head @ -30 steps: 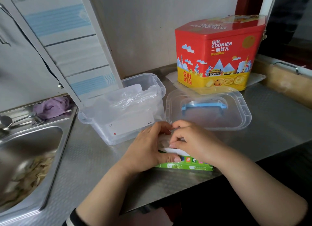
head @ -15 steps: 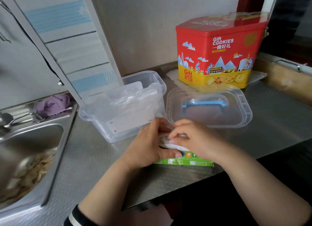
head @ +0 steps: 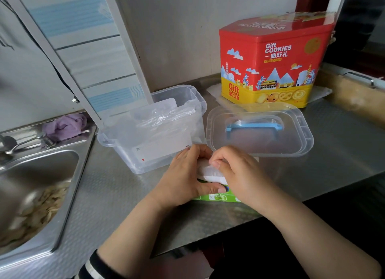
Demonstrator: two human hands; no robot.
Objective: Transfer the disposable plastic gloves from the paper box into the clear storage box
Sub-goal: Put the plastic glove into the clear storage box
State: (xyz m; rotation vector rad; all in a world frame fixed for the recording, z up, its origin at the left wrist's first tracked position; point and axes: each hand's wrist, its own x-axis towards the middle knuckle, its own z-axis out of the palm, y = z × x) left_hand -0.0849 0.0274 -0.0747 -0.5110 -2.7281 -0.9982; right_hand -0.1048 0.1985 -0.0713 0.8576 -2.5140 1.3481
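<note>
A green paper box (head: 218, 197) lies on the steel counter near its front edge, mostly hidden under my hands. My left hand (head: 185, 178) grips the box's left end, thumb along its front side. My right hand (head: 237, 174) has its fingers curled on the whitish stack of plastic gloves (head: 210, 171) showing at the top of the box. Just behind stands the clear storage box (head: 145, 153), open, with a crumpled bunch of thin clear gloves (head: 166, 116) inside. Its clear lid (head: 260, 130) with a blue handle lies to the right.
A red and yellow cookie tin (head: 270, 64) stands at the back right. A steel sink (head: 35, 185) with scraps in it is at the left, with a purple cloth (head: 66, 125) behind it. The counter's front edge runs just below my hands.
My hands stay on the paper box with only small finger shifts on the gloves. The view has moved slightly.
</note>
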